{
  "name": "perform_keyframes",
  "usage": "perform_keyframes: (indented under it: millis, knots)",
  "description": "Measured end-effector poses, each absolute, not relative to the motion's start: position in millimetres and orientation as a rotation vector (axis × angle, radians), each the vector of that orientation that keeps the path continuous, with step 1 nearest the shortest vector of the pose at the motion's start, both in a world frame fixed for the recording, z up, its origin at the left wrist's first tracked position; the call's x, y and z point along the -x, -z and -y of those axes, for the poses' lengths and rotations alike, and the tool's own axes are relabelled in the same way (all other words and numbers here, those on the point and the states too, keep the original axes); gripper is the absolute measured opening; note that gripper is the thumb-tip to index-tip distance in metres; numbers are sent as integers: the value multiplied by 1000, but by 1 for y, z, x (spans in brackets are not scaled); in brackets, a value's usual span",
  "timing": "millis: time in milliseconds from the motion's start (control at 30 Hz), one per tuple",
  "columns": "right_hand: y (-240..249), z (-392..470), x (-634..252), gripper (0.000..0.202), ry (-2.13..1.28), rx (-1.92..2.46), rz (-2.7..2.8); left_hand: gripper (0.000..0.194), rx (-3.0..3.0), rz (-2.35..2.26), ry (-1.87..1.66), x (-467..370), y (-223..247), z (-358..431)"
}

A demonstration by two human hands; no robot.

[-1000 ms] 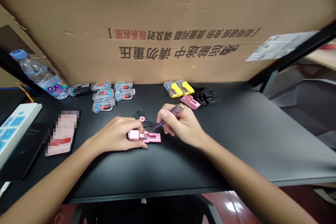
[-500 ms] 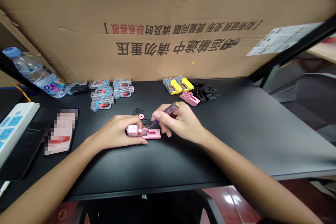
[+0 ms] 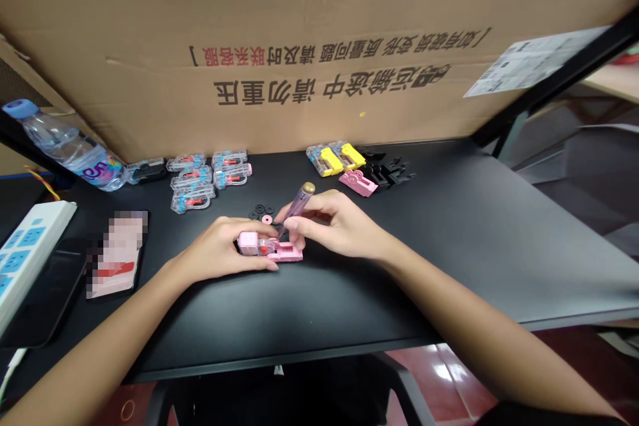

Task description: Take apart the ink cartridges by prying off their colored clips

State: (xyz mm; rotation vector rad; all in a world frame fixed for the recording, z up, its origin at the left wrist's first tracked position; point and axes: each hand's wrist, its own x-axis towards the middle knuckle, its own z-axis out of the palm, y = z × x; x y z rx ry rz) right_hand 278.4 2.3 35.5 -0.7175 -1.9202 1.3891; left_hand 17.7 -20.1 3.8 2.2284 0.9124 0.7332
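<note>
My left hand (image 3: 224,247) is closed around a small pink and clear plastic toy (image 3: 285,253), thumb along the near side and fingers on the far side. An orange-red part shows through its clear section. Held upright in my right hand (image 3: 332,223) is a slim screwdriver (image 3: 298,205) with a purple see-through handle and a gold-coloured end. Its tip is down at the far side of the toy, hidden by my fingers. Just beyond lie several black rings (image 3: 260,209) and a pink ring (image 3: 267,219).
Several clear toy assemblies (image 3: 193,198), two yellow-and-clear ones (image 3: 330,161), a pink part (image 3: 358,183) and black parts (image 3: 389,174) lie along the back. A bottle (image 3: 82,153), phone (image 3: 117,254) and power strip (image 3: 32,256) stand left. A cardboard sheet (image 3: 279,6) rises behind.
The screwdriver has swung from a slant to nearly upright, and my right hand has moved slightly left. My left hand keeps hold of the toy. The whole view has shifted a little.
</note>
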Motion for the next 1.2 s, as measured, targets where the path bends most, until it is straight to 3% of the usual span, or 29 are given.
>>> perform_keyframes:
  millis: [233, 433, 600, 1200]
  knots:
    - [-17, -4, -271, 39, -1029, 763, 1890, 40, -2287, -864, -801, -19, -4, 21]
    - [-23, 0, -274, 33, -1100, 717, 1808, 40, -2320, -929, -842, -14, -8, 18]
    - [-26, 2, -273, 16, -907, 621, 2033, 40, -2364, -946, -819, -12, -8, 16]
    - [-22, 1, -271, 16, -830, 572, 2024, 43, -2381, -951, -816, -11, -3, 14]
